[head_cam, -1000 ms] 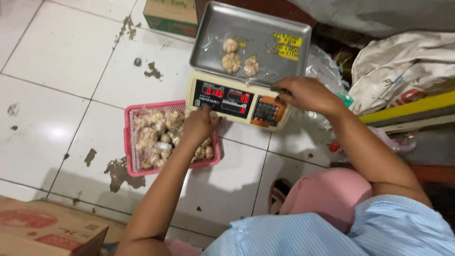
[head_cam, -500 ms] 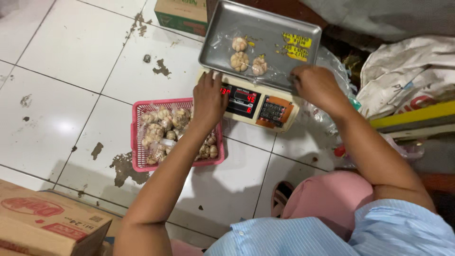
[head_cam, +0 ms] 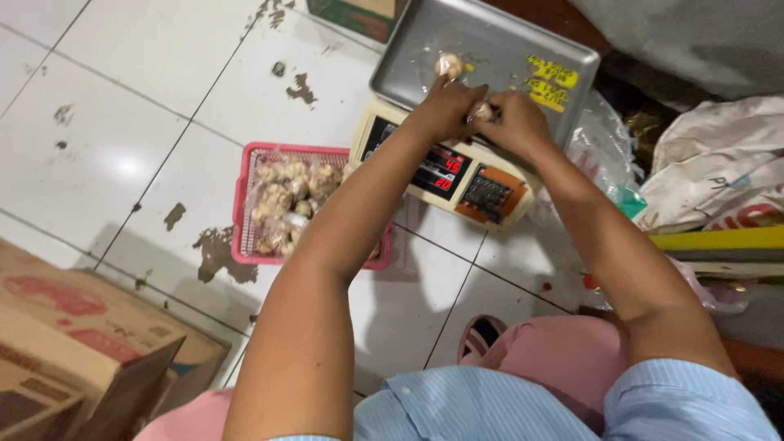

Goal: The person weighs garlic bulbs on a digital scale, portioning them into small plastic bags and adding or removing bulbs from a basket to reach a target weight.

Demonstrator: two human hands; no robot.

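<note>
My left hand (head_cam: 445, 106) and right hand (head_cam: 510, 121) meet over the scale tray (head_cam: 523, 45), pinching what looks like one garlic bulb (head_cam: 482, 112). Another bulb (head_cam: 448, 64) lies at 11 o'clock; a nudge could roll it off.

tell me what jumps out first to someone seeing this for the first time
Both hands, left hand and right hand, meet over the grey metal weighing tray of an electronic scale on the white tiled floor, pinching a pale garlic bulb between them. Another garlic bulb lies on the tray. Left of the scale sits a pink plastic basket full of garlic.
</note>
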